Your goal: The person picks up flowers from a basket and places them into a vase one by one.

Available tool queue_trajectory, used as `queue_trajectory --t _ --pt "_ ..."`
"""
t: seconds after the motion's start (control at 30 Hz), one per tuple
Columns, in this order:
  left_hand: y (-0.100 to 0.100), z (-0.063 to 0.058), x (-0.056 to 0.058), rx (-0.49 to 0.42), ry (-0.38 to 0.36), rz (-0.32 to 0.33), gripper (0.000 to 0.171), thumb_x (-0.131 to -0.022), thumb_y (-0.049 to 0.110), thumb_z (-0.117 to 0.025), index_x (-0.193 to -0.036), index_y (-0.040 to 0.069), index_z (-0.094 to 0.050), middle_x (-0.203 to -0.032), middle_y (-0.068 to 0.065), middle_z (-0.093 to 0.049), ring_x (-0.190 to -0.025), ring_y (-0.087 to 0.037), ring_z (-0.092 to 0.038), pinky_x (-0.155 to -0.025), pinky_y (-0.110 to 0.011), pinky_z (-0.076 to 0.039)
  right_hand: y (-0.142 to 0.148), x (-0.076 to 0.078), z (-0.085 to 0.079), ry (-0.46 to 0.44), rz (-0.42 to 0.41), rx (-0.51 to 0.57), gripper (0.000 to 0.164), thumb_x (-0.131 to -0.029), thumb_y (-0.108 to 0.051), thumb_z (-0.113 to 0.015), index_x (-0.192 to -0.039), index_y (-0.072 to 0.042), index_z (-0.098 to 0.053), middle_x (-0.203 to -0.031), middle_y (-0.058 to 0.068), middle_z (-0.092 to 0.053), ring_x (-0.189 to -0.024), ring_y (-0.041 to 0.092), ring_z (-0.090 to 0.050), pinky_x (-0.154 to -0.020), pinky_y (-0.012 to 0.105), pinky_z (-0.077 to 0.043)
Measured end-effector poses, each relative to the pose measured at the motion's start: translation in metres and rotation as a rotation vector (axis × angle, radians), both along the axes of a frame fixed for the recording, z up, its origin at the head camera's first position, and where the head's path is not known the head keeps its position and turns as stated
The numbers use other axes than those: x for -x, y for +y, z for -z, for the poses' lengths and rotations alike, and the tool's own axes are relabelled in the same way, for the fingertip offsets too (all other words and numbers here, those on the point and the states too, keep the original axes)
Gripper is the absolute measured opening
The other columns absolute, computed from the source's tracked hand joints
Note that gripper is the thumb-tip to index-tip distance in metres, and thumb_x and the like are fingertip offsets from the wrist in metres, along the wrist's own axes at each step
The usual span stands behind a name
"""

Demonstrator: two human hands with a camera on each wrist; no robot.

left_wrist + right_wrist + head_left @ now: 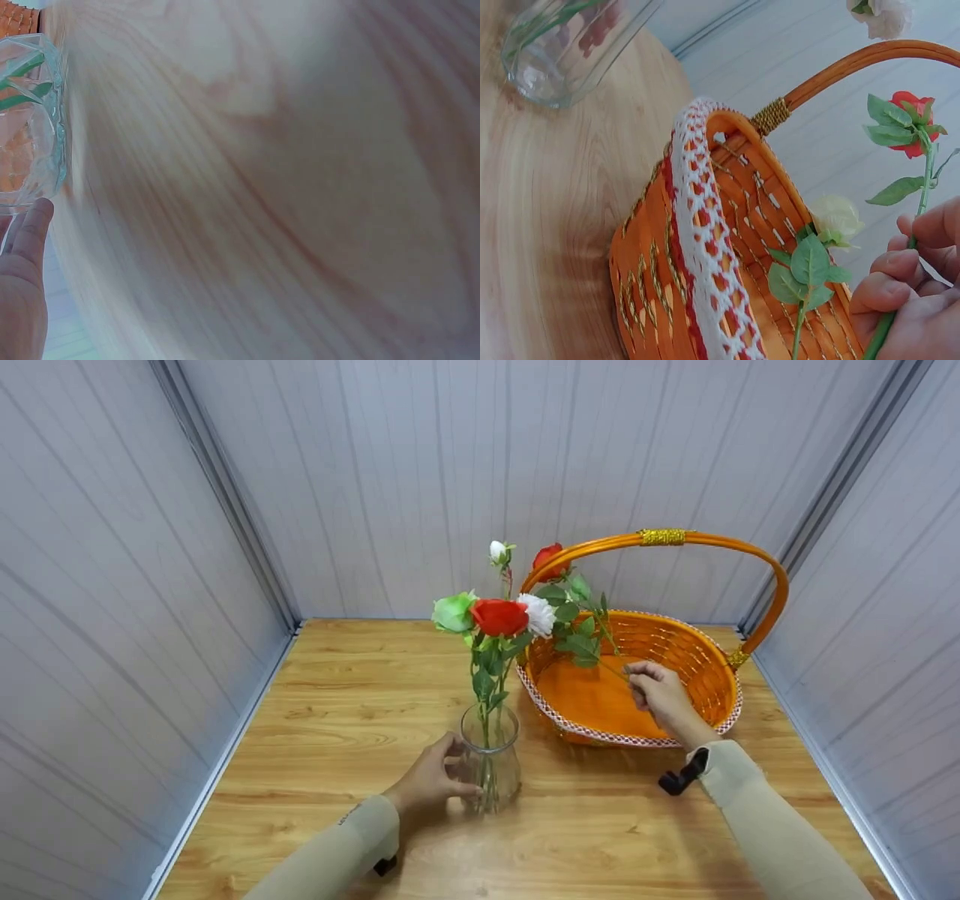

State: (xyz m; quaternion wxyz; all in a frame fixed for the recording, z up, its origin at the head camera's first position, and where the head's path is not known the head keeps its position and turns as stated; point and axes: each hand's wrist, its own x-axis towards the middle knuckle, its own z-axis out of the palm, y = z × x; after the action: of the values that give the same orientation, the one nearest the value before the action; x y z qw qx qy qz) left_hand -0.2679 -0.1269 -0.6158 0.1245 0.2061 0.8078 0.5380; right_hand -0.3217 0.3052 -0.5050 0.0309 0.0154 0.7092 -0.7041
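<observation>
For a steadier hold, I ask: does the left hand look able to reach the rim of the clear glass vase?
Probably yes: the left hand holds the vase below its rim, and nothing visible blocks the way.

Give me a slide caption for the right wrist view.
Right hand holds a red rose by its stem near the basket, vase upper left.

Vase [30, 124] cropped in left wrist view, basket [709, 225] in right

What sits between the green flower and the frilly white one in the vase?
In the glass vase, a red rose sits between the green flower and the frilly white flower, as the head view shows.
</observation>
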Motion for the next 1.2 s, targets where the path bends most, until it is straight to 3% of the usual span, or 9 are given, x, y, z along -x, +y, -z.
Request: queue_trajectory --t 0.2,0.53,0.87,1.2 --pt "0.0 0.001 -0.001 -0.003 0.002 0.002 0.064 -0.083 0.021 -0.096 -0.13 0.014 -0.053 -0.138 -0.01 -0.063 -0.138 -0.043 -0.061 -0.115 -0.059 -0.055 -0.006 -0.003 0.0 -0.01 -0.018 0.07 0.018 -0.112 -0.004 -0.054 -0.116 -0.003 -0.071 -0.086 -0.004 -0.069 -0.07 0.009 -0.06 -0.063 0.021 -0.054" --pt "0.0 -0.001 -0.001 -0.016 -0.008 0.011 0.061 -0.085 0.019 -0.095 -0.13 0.013 -0.053 -0.139 -0.011 -0.061 -0.142 -0.043 -0.059 -0.117 -0.058 -0.055 -0.014 -0.008 -0.001 -0.011 -0.122 0.145 0.028 -0.109 0.0 -0.059 -0.102 -0.018 -0.079 -0.09 -0.003 -0.076 -0.081 0.009 -0.069 -0.071 0.023 -0.057" --pt "0.001 0.0 -0.001 -0.019 -0.003 0.007 0.06 -0.085 0.019 -0.095 -0.13 0.013 -0.054 -0.136 -0.01 -0.062 -0.14 -0.044 -0.061 -0.115 -0.057 -0.056 -0.023 -0.01 0.005 -0.007 -0.222 0.125 0.018 -0.104 0.005 -0.059 -0.1 -0.009 -0.071 -0.083 0.003 -0.077 -0.075 0.014 -0.073 -0.069 0.028 -0.066" --pt "0.0 -0.002 -0.002 -0.017 -0.017 0.004 0.063 -0.084 0.021 -0.096 -0.132 0.016 -0.055 -0.138 -0.008 -0.062 -0.14 -0.043 -0.061 -0.116 -0.057 -0.055 -0.025 -0.012 0.011 -0.033 -0.279 0.268 0.016 -0.104 0.01 -0.057 -0.108 -0.006 -0.058 -0.085 0.007 -0.081 -0.076 0.018 -0.08 -0.073 0.034 -0.071"
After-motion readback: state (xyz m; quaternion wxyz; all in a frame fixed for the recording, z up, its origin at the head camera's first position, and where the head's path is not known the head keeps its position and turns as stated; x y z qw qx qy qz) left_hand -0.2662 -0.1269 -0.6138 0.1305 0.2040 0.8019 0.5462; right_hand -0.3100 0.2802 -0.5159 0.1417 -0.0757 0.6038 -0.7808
